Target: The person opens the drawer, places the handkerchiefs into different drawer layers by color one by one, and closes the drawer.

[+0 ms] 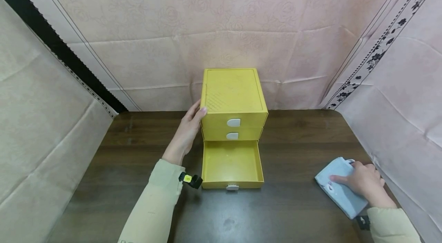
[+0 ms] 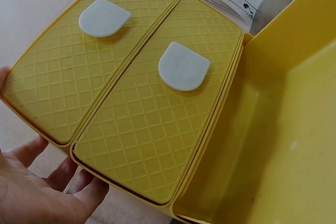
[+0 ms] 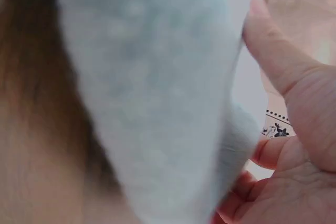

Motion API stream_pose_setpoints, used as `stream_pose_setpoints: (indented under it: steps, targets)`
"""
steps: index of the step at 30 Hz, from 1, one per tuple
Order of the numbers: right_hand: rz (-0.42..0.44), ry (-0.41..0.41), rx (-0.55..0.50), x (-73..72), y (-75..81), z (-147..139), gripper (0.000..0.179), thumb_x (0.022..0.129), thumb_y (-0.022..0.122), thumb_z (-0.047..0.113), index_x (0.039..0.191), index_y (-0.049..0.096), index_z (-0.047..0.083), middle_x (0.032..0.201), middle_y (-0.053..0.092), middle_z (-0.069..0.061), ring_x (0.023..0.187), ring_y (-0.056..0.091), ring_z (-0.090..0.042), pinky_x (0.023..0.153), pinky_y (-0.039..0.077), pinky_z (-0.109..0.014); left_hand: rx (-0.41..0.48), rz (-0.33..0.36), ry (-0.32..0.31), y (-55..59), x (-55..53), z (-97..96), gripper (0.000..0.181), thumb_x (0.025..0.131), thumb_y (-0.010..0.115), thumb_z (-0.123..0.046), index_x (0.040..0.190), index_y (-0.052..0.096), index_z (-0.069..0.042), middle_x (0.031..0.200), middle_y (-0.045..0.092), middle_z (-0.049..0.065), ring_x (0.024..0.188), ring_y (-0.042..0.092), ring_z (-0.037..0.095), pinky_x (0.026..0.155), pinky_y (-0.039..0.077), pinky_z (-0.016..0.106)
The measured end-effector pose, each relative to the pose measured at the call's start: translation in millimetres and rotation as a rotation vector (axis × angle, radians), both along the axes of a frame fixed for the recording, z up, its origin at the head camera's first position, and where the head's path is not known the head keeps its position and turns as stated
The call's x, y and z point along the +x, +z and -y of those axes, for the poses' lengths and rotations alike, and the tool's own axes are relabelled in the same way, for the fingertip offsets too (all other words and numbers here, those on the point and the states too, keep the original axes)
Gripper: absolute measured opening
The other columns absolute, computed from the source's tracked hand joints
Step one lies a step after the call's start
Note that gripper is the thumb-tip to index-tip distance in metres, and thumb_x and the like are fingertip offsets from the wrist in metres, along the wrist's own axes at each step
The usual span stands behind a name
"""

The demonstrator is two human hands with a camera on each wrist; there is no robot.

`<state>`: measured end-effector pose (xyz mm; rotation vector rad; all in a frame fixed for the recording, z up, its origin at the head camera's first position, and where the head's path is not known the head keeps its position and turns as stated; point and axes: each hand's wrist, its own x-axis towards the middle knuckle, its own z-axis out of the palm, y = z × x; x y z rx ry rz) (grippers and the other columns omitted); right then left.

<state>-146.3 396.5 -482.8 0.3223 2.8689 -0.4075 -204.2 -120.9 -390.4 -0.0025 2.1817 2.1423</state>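
A yellow drawer unit (image 1: pixel 232 91) stands against the back cloth, white tabs on its drawer fronts. Its bottom drawer (image 1: pixel 232 160) is pulled out, and bare yellow plastic shows inside. The two drawers above (image 2: pixel 149 106) are closed or nearly so. My left hand (image 1: pixel 186 132) rests on the unit's left side, fingers along the side wall and thumb at the front upper edge. At the right of the table, my right hand (image 1: pixel 366 182) holds a folded light blue cloth (image 1: pixel 345 199) between thumb and fingers. The cloth fills much of the right wrist view, blurred.
Everything stands on a dark brown wooden table (image 1: pixel 138 197). Pale patterned cloth hangs behind it (image 1: pixel 221 24) and on both sides. The right side cloth (image 1: pixel 407 120) comes close to my right hand.
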Motion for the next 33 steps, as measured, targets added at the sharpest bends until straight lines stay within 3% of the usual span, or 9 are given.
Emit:
stream_pose_setpoints:
  steps: [8, 12, 18, 21, 24, 27, 33]
  targets:
    - [0.02, 0.113, -0.065, 0.0, 11.9, -7, 0.095, 0.069, 0.063, 0.061, 0.109, 0.042, -0.022, 0.104, 0.043, -0.043, 0.083, 0.048, -0.044, 0.065, 0.042, -0.049, -0.014, 0.005, 0.003, 0.7, 0.3, -0.1, 0.058, 0.079, 0.052, -0.06, 0.131, 0.03, -0.047, 0.136, 0.03, -0.015, 0.123, 0.031, 0.008, 0.103, 0.024, 0.036]
    - [0.015, 0.147, -0.108, 1.1, 13.9, -9, 0.077, 0.073, 0.066, 0.051, 0.103, 0.048, -0.018, 0.093, 0.053, -0.033, 0.073, 0.052, -0.03, 0.058, 0.042, -0.039, -0.017, 0.006, 0.006, 0.7, 0.4, -0.2, 0.058, 0.079, 0.051, -0.061, 0.131, 0.029, -0.048, 0.137, 0.029, -0.015, 0.123, 0.031, 0.008, 0.103, 0.024, 0.036]
    - [0.006, 0.166, -0.181, 3.7, 18.6, -8, 0.06, 0.076, 0.064, 0.048, 0.097, 0.054, -0.008, 0.087, 0.058, -0.022, 0.069, 0.053, -0.024, 0.053, 0.041, -0.032, -0.001, -0.01, 0.01, 0.9, 0.4, -0.7, 0.058, 0.079, 0.052, -0.059, 0.131, 0.03, -0.046, 0.136, 0.03, -0.015, 0.123, 0.032, 0.008, 0.103, 0.024, 0.036]
    - [0.046, 0.127, -0.289, 6.7, 22.1, -3, 0.062, 0.077, 0.062, 0.05, 0.103, 0.055, -0.006, 0.083, 0.06, -0.016, 0.065, 0.055, -0.021, 0.05, 0.044, -0.034, -0.009, -0.006, 0.012, 0.8, 0.7, -0.7, 0.058, 0.079, 0.051, -0.06, 0.131, 0.03, -0.047, 0.136, 0.03, -0.015, 0.123, 0.031, 0.008, 0.103, 0.024, 0.036]
    - [0.096, 0.072, -0.482, 9.2, 27.0, 5, 0.061, 0.078, 0.062, 0.047, 0.11, 0.053, -0.005, 0.078, 0.061, -0.009, 0.061, 0.058, -0.023, 0.051, 0.049, -0.037, -0.008, -0.009, 0.011, 0.3, 0.8, -0.6, 0.058, 0.079, 0.051, -0.06, 0.131, 0.03, -0.047, 0.136, 0.03, -0.015, 0.123, 0.031, 0.008, 0.103, 0.024, 0.037]
    - [0.121, 0.016, -0.649, 9.4, 34.2, 13, 0.062, 0.079, 0.063, 0.045, 0.115, 0.051, -0.004, 0.079, 0.063, -0.011, 0.066, 0.061, -0.028, 0.054, 0.051, -0.041, 0.003, -0.016, 0.006, -0.6, 0.8, -0.4, 0.058, 0.08, 0.051, -0.059, 0.132, 0.03, -0.046, 0.136, 0.03, -0.015, 0.123, 0.031, 0.007, 0.103, 0.024, 0.036]
    - [0.05, -0.017, -0.823, 10.7, 53.0, 38, 0.064, 0.083, 0.06, 0.043, 0.125, 0.044, -0.003, 0.085, 0.064, -0.016, 0.071, 0.063, -0.032, 0.057, 0.051, -0.045, 0.009, -0.026, 0.001, -2.1, 0.1, 0.0, 0.058, 0.08, 0.052, -0.058, 0.132, 0.03, -0.045, 0.136, 0.03, -0.015, 0.123, 0.031, 0.007, 0.103, 0.024, 0.036]
